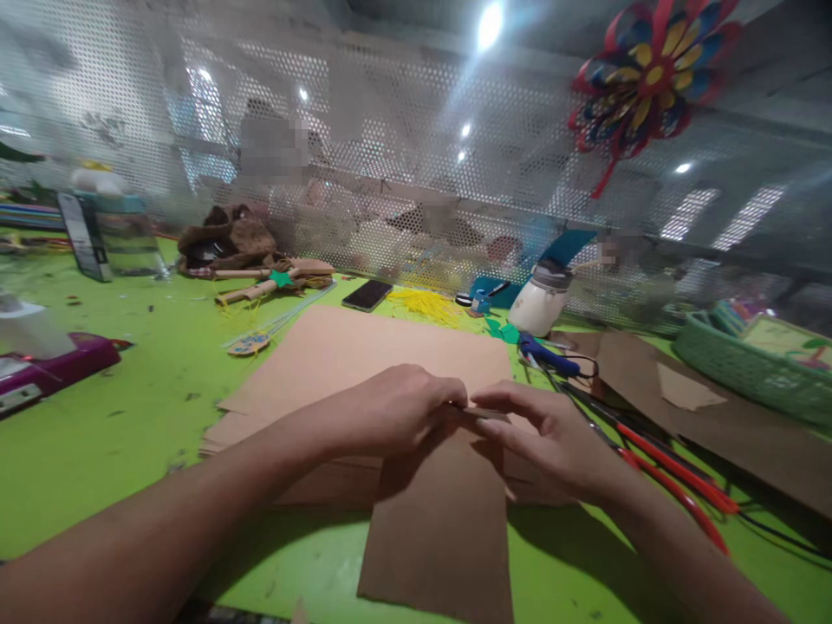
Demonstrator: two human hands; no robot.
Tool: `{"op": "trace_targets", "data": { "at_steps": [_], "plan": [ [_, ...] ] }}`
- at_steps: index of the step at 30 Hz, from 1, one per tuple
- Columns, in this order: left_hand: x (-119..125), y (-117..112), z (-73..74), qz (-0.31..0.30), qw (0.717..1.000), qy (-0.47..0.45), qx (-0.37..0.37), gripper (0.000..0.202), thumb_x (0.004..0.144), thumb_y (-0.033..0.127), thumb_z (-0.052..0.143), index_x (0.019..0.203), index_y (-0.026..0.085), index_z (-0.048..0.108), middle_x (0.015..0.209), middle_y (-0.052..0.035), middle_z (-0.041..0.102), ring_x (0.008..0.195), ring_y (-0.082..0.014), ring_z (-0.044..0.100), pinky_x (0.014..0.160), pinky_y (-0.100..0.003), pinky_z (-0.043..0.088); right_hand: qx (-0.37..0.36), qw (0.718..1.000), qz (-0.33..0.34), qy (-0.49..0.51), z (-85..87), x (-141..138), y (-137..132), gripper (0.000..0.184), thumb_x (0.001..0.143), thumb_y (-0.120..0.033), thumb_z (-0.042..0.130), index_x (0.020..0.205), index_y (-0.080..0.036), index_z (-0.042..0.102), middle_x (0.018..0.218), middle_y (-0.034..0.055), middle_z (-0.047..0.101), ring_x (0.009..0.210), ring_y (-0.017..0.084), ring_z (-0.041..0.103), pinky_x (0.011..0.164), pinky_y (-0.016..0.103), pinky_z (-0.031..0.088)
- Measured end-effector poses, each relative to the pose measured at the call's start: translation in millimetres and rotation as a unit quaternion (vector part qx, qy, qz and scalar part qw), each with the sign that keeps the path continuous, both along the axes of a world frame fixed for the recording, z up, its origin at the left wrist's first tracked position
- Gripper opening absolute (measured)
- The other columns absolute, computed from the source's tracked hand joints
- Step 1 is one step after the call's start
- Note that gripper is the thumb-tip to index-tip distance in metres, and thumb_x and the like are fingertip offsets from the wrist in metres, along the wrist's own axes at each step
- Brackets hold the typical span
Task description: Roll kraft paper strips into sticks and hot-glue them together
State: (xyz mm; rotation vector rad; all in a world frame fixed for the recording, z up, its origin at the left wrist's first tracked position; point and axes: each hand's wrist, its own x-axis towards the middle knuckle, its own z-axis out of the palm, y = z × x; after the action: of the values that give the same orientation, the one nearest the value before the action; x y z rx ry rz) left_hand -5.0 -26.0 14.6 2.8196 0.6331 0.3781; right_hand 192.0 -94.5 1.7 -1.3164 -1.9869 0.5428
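Note:
A strip of brown paper (442,537) hangs down toward me over the near side of a stack of tan paper sheets (364,347). My left hand (406,407) is closed on the far edge of the strip, which looks folded or rolled there; its fingertips are partly hidden. My right hand (546,433) pinches the right end of that same edge between thumb and fingers. The two hands nearly meet above the stack.
Right of the stack lie a blue glue gun (549,355) and red-handled scissors (676,472), with brown cardboard (624,373) and a green basket (747,364) beyond. A phone (367,295), yellow shreds (425,303) and a white jar (541,303) stand behind. A purple power strip (65,368) lies left.

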Motion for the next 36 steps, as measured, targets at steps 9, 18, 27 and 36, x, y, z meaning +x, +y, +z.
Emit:
{"op": "trace_targets", "data": {
  "at_steps": [9, 18, 27, 36],
  "plan": [
    [0, 4, -0.2, 0.017, 1.000, 0.015, -0.007, 0.019, 0.087, 0.030, 0.045, 0.085, 0.020, 0.061, 0.070, -0.0010, 0.063, 0.058, -0.0121, 0.053, 0.050, -0.022, 0.029, -0.041, 0.999, -0.006, 0.012, -11.3, 3, 1, 0.030, 0.086, -0.033, 0.049, 0.081, -0.013, 0.071, 0.067, 0.0033, 0.065, 0.061, 0.015, 0.057, 0.054, 0.022, 0.041],
    [-8, 16, 5.1, 0.024, 0.999, 0.034, -0.011, 0.017, 0.084, 0.021, 0.048, 0.081, 0.019, 0.065, 0.068, -0.0008, 0.063, 0.056, -0.0108, 0.050, 0.051, -0.021, 0.028, -0.091, 0.995, -0.024, 0.041, -9.2, 7, 4, 0.030, 0.085, -0.036, 0.051, 0.082, -0.013, 0.070, 0.067, 0.0034, 0.064, 0.062, 0.014, 0.054, 0.055, 0.023, 0.041],
    [-11, 14, 15.2, -0.008, 0.998, 0.031, -0.061, 0.014, 0.080, 0.016, 0.053, 0.079, 0.017, 0.067, 0.063, 0.0016, 0.063, 0.053, -0.0078, 0.049, 0.050, -0.018, 0.030, -0.146, 0.985, 0.009, 0.092, -11.9, 11, 5, 0.031, 0.084, -0.039, 0.052, 0.070, -0.014, 0.065, 0.060, -0.0006, 0.049, 0.057, 0.011, 0.042, 0.049, 0.022, 0.033],
    [-10, 12, 11.6, 0.001, 0.999, 0.031, -0.043, 0.019, 0.079, 0.016, 0.051, 0.084, 0.016, 0.069, 0.067, -0.0009, 0.066, 0.055, -0.0085, 0.051, 0.051, -0.019, 0.031, -0.142, 0.987, 0.015, 0.075, -13.8, 5, 7, 0.029, 0.085, -0.035, 0.049, 0.072, -0.014, 0.064, 0.060, 0.0001, 0.053, 0.058, 0.013, 0.048, 0.053, 0.024, 0.037]
  ]
}}
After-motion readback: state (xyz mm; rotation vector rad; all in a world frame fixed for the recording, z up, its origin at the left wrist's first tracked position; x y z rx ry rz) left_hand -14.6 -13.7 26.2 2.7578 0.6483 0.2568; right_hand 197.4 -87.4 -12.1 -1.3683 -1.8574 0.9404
